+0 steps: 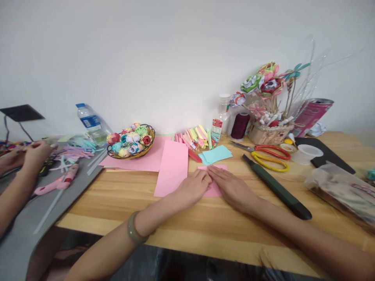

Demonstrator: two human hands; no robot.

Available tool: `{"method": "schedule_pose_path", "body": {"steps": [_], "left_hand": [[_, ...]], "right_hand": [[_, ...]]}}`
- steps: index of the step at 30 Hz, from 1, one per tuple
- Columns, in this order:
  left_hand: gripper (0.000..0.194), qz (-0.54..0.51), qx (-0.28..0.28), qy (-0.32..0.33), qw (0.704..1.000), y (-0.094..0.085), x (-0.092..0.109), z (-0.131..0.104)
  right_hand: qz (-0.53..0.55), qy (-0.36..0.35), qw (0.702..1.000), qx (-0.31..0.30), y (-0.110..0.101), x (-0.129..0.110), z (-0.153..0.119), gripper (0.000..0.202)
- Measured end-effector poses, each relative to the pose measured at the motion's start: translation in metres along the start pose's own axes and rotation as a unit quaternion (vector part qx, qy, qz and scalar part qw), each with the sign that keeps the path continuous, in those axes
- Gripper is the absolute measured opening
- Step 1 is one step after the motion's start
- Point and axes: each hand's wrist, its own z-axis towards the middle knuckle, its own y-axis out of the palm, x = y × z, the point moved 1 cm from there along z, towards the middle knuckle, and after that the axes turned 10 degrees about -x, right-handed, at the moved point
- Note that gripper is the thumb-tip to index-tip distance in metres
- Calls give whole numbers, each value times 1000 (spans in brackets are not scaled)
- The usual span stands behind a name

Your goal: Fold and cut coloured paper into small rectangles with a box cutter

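Observation:
A small sheet of pink paper point(215, 190) lies on the wooden table, partly covered by both hands. My left hand point(197, 184), below a bangle on the wrist, has its fingers bent and closed at the paper's left side. Stretched out flat, the fingers of my right hand point(230, 186) press on the same sheet from the right. The two hands meet near its upper middle, where the fingertips partly hide the paper. A larger pink paper strip point(173, 166) lies just left, and light blue paper pieces point(216, 155) lie just beyond the hands.
A green-black utility knife point(277, 187) and red-and-yellow-handled scissors point(271, 157) lie to the right. Behind stand a basket of paper flowers point(131, 142), a glass bottle point(220, 119) and purple thread point(240, 125). At far left, another person's hands point(35, 152) work near a pink glue gun point(58, 183).

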Motion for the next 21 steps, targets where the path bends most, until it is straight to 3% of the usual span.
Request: {"method": "schedule_pose_path", "body": {"steps": [9,15,21], "left_hand": [[45,25,-50,-81,995,1,5,0],[51,69,-117,-38,990,-6,2,3],[54,91,-160,-28,983,-16,-2,5]], "right_hand": [[-64,-16,997,-35,-21,-5,-2,51],[-97,18,995,-31,-18,-8,-6,46],[-120,40,992,-24,-15,1,-16,54]]}}
